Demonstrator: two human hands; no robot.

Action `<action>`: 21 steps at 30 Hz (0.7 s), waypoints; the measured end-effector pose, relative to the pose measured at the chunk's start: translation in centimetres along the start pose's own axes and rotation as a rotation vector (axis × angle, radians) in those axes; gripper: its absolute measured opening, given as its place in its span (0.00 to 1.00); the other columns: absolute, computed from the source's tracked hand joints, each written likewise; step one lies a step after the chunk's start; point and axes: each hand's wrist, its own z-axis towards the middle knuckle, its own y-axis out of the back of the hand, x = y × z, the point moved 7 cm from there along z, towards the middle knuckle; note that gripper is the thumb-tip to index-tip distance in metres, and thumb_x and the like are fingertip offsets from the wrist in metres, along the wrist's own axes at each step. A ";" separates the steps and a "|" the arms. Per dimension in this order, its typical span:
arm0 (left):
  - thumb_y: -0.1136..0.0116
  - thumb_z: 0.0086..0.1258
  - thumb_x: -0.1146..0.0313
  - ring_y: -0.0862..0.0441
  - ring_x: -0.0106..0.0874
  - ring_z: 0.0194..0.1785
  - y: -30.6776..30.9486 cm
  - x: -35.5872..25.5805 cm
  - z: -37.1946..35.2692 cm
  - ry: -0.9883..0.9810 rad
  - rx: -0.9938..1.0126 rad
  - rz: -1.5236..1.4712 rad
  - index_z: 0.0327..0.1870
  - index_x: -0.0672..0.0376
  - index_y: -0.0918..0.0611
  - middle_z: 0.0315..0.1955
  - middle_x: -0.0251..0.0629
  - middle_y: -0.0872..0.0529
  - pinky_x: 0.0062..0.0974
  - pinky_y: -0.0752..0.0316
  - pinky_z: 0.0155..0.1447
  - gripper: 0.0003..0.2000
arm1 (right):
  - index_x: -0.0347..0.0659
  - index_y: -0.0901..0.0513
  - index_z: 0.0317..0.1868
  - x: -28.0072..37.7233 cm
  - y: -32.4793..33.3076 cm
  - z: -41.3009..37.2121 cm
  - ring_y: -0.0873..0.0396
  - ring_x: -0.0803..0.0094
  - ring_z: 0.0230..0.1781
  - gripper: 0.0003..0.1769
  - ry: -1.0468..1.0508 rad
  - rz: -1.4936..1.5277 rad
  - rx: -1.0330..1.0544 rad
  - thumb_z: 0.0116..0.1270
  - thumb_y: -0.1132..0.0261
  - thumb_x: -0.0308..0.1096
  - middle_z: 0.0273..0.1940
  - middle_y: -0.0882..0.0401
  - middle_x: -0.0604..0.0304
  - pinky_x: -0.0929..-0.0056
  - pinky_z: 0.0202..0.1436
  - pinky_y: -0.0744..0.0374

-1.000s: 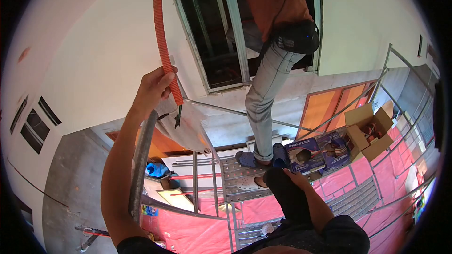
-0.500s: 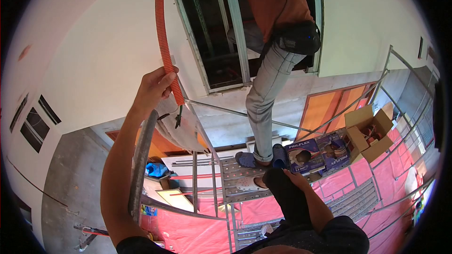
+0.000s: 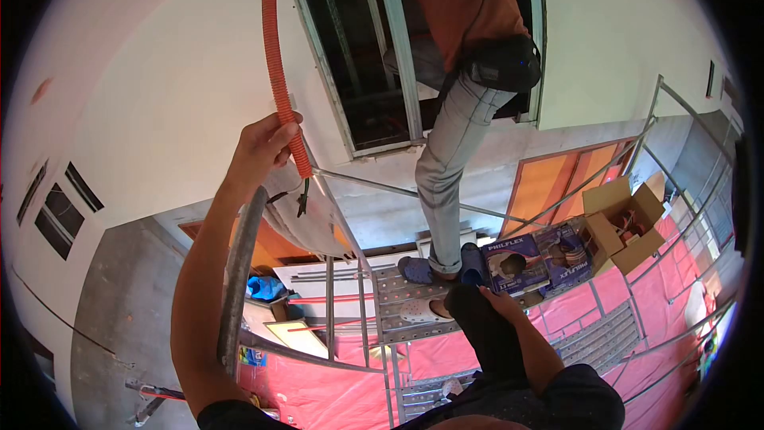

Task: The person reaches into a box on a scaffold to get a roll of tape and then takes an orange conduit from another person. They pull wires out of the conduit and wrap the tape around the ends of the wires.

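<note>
Two hands show in the head view. The left hand point(image 3: 259, 151) is raised against the white wall point(image 3: 159, 95), its fingers point(image 3: 282, 131) curled tight around an orange corrugated conduit point(image 3: 274, 56) near its lower end; the conduit runs up the wall beside the window frame point(image 3: 318, 48), and dark wires point(image 3: 302, 199) hang from its cut end just below the hand. A grey steel pipe point(image 3: 239, 271) runs alongside the left forearm. The right hand point(image 3: 503, 302) lies low on the person's own dark trouser leg point(image 3: 481, 326), fingers loose and holding nothing. A co-worker in light jeans point(image 3: 446, 159) stands on the perforated scaffold platform point(image 3: 398, 291), beside two PHILFLEX boxes point(image 3: 513, 259) and an open cardboard box point(image 3: 625, 223).
</note>
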 end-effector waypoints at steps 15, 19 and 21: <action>0.47 0.76 0.56 0.36 0.15 0.25 -0.2 -0.2 -0.1 -0.010 -0.009 -0.014 0.50 0.59 0.20 0.28 0.23 0.26 0.16 0.38 0.31 0.15 | 0.31 0.17 0.51 -1.0 -0.2 0.6 0.23 0.42 0.58 0.50 -0.028 -0.009 0.004 0.58 0.45 0.76 0.49 0.19 0.34 0.58 0.61 0.28; 0.46 0.76 0.56 0.36 0.15 0.25 -0.1 -0.2 -0.1 -0.014 -0.004 0.002 0.50 0.59 0.20 0.27 0.23 0.27 0.16 0.39 0.30 0.15 | 0.31 0.17 0.50 -1.4 -0.4 1.0 0.22 0.43 0.57 0.49 -0.023 -0.008 0.000 0.59 0.45 0.76 0.48 0.18 0.35 0.58 0.60 0.27; 0.46 0.76 0.56 0.36 0.15 0.24 -0.1 -0.3 -0.1 -0.014 -0.015 0.007 0.49 0.59 0.20 0.27 0.23 0.27 0.16 0.39 0.30 0.15 | 0.31 0.17 0.50 -0.5 -0.1 0.2 0.21 0.43 0.56 0.48 -0.020 -0.008 -0.002 0.60 0.45 0.75 0.47 0.18 0.35 0.59 0.59 0.26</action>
